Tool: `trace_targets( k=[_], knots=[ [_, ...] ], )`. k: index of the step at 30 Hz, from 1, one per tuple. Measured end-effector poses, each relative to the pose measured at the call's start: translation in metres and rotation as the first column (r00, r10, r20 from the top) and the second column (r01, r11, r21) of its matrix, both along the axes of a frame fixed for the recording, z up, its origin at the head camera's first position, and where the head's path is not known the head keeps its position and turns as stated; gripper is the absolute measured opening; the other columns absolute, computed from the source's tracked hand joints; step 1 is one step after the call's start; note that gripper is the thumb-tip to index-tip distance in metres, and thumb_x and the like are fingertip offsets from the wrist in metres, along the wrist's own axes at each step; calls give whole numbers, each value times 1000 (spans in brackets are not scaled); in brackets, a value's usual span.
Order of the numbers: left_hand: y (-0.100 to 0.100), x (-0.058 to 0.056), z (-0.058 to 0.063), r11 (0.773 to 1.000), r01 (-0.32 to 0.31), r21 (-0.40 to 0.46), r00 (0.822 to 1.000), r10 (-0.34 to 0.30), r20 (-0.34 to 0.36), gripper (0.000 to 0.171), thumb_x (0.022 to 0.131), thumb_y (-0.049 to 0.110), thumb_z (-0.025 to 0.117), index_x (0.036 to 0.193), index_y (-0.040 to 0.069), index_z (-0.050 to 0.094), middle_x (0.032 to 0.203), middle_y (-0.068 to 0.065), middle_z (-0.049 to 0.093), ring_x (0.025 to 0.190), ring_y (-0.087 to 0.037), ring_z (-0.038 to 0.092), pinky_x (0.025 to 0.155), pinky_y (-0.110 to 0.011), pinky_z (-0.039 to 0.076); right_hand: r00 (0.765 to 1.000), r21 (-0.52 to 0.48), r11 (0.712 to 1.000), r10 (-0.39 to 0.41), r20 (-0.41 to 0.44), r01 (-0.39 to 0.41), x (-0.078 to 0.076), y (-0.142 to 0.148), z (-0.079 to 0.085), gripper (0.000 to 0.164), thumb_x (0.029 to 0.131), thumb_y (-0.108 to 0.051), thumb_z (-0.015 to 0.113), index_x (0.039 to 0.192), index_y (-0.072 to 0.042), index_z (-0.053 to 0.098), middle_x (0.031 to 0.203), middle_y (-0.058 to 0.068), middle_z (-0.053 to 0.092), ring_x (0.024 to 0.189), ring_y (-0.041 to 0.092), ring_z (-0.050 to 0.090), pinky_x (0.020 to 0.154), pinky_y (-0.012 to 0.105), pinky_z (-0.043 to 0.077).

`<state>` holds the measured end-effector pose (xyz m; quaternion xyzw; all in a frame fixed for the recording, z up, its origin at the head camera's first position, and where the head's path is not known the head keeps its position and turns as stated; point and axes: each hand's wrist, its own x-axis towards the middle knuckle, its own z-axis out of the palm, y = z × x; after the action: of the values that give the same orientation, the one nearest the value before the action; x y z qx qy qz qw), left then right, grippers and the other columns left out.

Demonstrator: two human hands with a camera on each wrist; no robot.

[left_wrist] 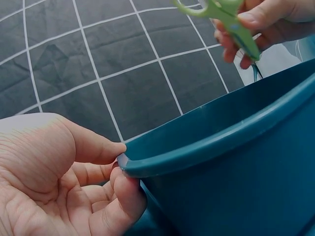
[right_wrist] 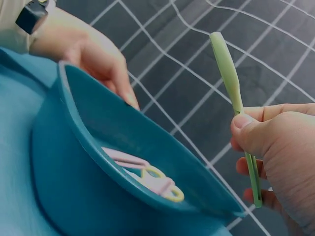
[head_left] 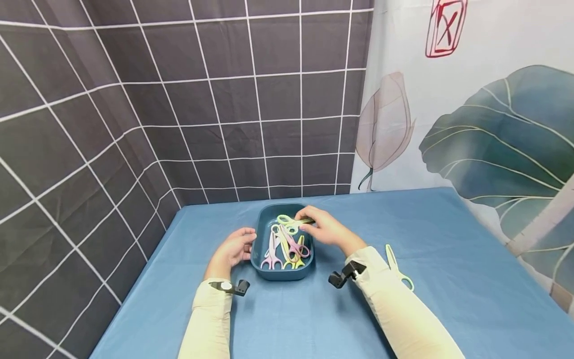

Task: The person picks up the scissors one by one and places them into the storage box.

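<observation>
A dark teal plastic bin [head_left: 261, 271] holds several pairs of scissors in pink, yellow and white. With thumb and fingers, my left hand [head_left: 236, 248] pinches the bin's left rim [left_wrist: 147, 167]. My right hand [head_left: 326, 227] holds green scissors [right_wrist: 227, 73] by the blade end, above the bin's far right part. Their handle loops point left, over the bin, in the head view. Inside the bin, pink scissors [head_left: 271, 257] lie with their loops toward the near side. The right wrist view shows only part of the heap, since the bin's wall hides the rest.
Another pair of light green scissors [head_left: 392, 262] lies on the blue tablecloth [head_left: 287, 319], just beyond the right forearm. A dark grid-patterned curtain [head_left: 233, 99] hangs behind and to the left. On the right hangs a white cloth with leaf prints [head_left: 506, 134].
</observation>
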<state>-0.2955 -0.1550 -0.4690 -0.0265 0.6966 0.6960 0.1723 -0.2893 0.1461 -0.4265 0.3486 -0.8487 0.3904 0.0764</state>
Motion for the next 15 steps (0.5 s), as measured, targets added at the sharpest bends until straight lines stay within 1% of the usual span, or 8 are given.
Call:
trace_targets(
  k=[2,5,8,12,15],
  knots=[
    [0,0,-1,1000,-6,1,1000,6,4,19,104,8,52,122,3,47,78,-3,55,59,-11,52,48,-24,49,999,14,999,29,-12,-29,-2,-9,-3,16,99,-7,65,113,-12,63,114,4,63,101,18,58,90,40,51],
    [1,0,-2,1000,-16,3,1000,16,-4,19,104,8,51,122,3,48,78,-3,55,60,-11,52,48,-24,49,998,31,998,51,-30,-50,-2,-18,-7,17,98,-7,65,115,-11,63,116,5,63,103,20,58,91,41,51],
    [2,0,-4,1000,-10,1,1000,10,2,20,104,9,51,123,3,48,78,-3,55,60,-11,53,48,-24,49,998,28,998,62,-21,-61,-2,-24,-14,18,97,-5,66,115,-9,64,115,7,64,105,24,60,92,43,51],
    [2,0,-6,1000,-8,3,1000,8,17,19,104,9,51,122,4,48,77,-2,56,59,-12,54,48,-24,49,998,-16,997,70,-1,-70,-2,-28,-21,16,97,-3,65,112,-7,65,114,9,64,107,33,62,94,51,52],
    [1,-2,-7,1000,-14,4,1000,14,5,18,104,9,52,121,4,49,76,-2,56,59,-11,54,48,-24,49,998,-58,996,65,-11,-65,-3,-31,-21,14,97,-2,64,110,-6,66,112,9,64,106,34,61,93,54,51]
  ],
)
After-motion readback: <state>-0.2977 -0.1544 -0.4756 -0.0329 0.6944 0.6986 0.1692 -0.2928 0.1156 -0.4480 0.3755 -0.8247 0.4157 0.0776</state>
